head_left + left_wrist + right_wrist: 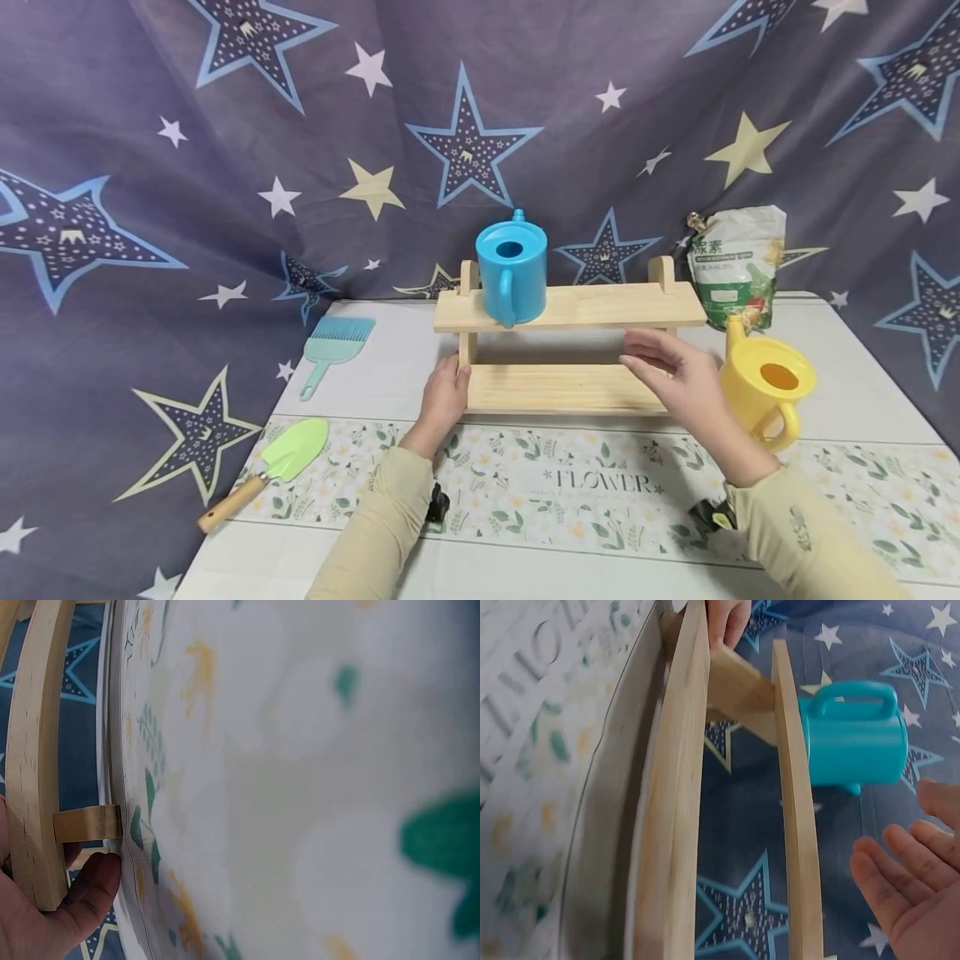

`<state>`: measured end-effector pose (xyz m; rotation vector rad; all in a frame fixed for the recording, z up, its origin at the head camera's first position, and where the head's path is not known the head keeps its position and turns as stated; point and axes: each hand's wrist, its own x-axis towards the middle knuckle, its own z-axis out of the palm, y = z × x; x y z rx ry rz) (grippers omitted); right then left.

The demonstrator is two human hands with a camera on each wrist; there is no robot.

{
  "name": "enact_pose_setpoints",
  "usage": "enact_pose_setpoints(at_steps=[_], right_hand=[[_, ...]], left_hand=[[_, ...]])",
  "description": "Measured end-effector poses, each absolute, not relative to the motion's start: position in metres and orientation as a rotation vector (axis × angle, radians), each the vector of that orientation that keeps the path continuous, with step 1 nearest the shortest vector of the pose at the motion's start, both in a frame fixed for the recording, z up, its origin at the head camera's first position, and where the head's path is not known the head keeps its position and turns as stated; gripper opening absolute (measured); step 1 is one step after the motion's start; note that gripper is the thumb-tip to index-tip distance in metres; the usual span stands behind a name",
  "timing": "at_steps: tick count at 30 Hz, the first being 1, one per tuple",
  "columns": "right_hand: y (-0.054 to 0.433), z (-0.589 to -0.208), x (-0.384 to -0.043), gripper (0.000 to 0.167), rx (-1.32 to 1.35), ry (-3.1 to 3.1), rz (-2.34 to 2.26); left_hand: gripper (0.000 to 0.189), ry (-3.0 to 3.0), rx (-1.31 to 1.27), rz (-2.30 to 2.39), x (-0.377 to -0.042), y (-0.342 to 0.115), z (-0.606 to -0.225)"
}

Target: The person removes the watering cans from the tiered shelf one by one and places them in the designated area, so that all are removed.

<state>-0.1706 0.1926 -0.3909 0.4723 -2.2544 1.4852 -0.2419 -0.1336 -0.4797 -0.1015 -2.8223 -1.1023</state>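
A two-tier wooden shelf stands on the table, and a blue watering can rests on the left part of its upper board. My left hand grips the left end of the lower board; in the left wrist view, fingers reach beneath the wood. Before the shelf's right side is my right hand, its fingers loosely extended and holding nothing. The right wrist view has this hand apart from the boards, below the blue can. Just right of it stands a yellow watering can, partly behind the forearm.
A green-and-white pouch stands at the back right. On the left lie a light blue brush and dustpan set and a green trowel with a wooden handle. A star-patterned cloth hangs behind the table.
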Motion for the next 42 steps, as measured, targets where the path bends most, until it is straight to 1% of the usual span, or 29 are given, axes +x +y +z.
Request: enact_pose_setpoints(at_steps=[5,14,20,24,30,42], right_hand=[[0.169,-0.386,-0.184,0.033,0.526,-2.292,1.537],[0.126,-0.382,-0.203,0.036,0.536,-2.314,1.576],[0.099,-0.381,-0.211,0.041,0.544,-2.307,1.57],[0.085,-0.379,-0.216,0.041,0.534,-2.266,1.565],[0.07,-0.376,-0.223,0.039,0.533,-2.227,1.527],[0.056,-0.379,-0.234,0.032,0.468,-2.26,1.378]], left_hand=[[0.042,-2.823,-0.103,-1.086,-0.243,-0.134,-0.481],[0.042,-2.824,-0.104,-1.071,-0.242,-0.133,-0.481],[0.042,-2.826,-0.105,-1.067,-0.24,-0.132,-0.48],[0.043,-2.826,-0.103,-1.074,-0.24,-0.132,-0.479],[0.042,-2.835,-0.099,-1.072,-0.24,-0.132,-0.48],[0.042,-2.823,-0.111,-1.085,-0.24,-0.134,-0.481]])
